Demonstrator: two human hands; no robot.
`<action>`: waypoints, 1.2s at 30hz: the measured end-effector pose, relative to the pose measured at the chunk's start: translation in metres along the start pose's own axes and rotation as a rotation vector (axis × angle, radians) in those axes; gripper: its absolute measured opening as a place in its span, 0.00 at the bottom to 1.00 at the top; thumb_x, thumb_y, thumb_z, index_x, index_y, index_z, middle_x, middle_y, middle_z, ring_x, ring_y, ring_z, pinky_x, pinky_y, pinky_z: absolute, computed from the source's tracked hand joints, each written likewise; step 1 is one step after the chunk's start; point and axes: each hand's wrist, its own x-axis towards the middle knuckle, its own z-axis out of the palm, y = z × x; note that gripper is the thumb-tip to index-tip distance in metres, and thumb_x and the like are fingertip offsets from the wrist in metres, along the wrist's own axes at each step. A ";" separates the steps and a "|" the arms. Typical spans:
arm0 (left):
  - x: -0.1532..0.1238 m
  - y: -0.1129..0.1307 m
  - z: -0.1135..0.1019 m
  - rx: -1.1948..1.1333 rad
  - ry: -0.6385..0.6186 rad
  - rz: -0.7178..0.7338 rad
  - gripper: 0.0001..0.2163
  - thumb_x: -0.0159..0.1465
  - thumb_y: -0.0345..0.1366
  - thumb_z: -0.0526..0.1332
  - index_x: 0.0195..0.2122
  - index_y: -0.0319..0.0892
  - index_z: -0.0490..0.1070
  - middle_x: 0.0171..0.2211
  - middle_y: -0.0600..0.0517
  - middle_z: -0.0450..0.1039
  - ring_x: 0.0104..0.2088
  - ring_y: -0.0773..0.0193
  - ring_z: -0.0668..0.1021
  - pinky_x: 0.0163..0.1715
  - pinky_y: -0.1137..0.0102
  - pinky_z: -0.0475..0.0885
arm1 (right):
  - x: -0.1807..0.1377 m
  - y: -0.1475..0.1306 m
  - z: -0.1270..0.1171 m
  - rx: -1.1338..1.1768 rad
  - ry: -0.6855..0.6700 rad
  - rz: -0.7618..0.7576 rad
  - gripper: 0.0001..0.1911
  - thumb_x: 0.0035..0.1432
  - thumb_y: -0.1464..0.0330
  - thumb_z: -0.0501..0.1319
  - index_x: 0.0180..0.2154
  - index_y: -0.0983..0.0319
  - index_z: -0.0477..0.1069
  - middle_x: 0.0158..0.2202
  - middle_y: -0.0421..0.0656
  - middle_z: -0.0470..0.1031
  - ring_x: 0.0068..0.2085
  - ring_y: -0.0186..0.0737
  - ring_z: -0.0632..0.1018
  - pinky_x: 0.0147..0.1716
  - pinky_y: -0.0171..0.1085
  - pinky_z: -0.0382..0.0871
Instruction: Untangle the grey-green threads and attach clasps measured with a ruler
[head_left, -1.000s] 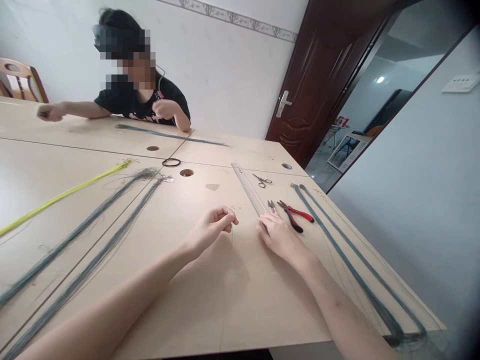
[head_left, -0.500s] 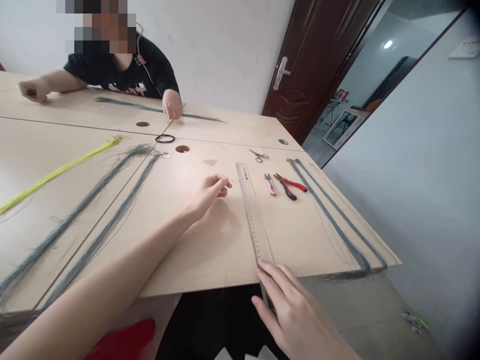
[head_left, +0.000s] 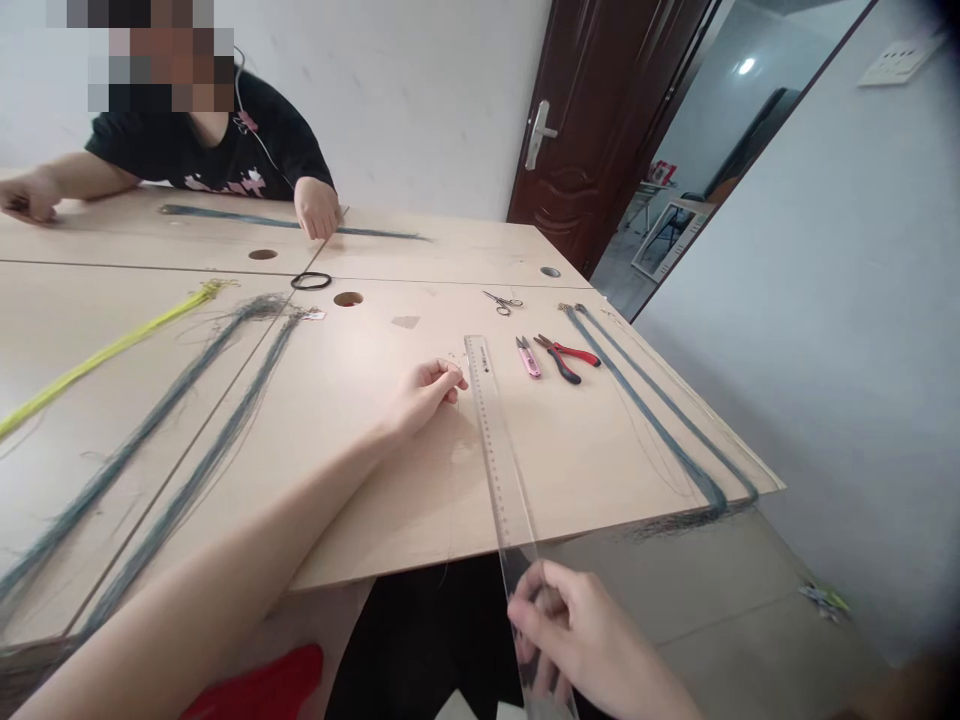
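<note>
My left hand [head_left: 431, 392] is closed in a pinch above the table, just left of the far end of a clear plastic ruler [head_left: 491, 440]. A very fine strand [head_left: 451, 520] runs from around its fingers toward the table's front edge; tiny bits show at the fingertips, too small to name. The ruler lies lengthwise on the table, its near end jutting past the front edge over my dark lap. There my right hand [head_left: 566, 620] grips the ruler, thumb and fingers closed around it.
Right of the ruler lie small scissors [head_left: 503, 302], pink thread snips [head_left: 528, 358] and red-and-black pliers [head_left: 566, 358]. Blue-grey thread bundles [head_left: 645, 400] lie farther right; others [head_left: 187, 490] and a yellow bundle [head_left: 112, 350] lie left. A person [head_left: 202, 150] sits opposite, near a black ring [head_left: 311, 281].
My right hand has gone from lying with fingers spread over the ruler to gripping its overhanging near end. My left hand keeps its pinch beside the ruler. The view has shifted slightly right.
</note>
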 end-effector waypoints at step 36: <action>-0.065 0.015 0.022 -0.406 -0.426 -0.275 0.08 0.64 0.37 0.57 0.30 0.39 0.64 0.28 0.54 0.69 0.27 0.71 0.69 0.30 0.75 0.64 | 0.050 -0.063 -0.001 0.473 0.527 -1.120 0.07 0.56 0.74 0.57 0.38 0.57 0.67 0.23 0.36 0.64 0.35 0.39 0.75 0.44 0.48 0.70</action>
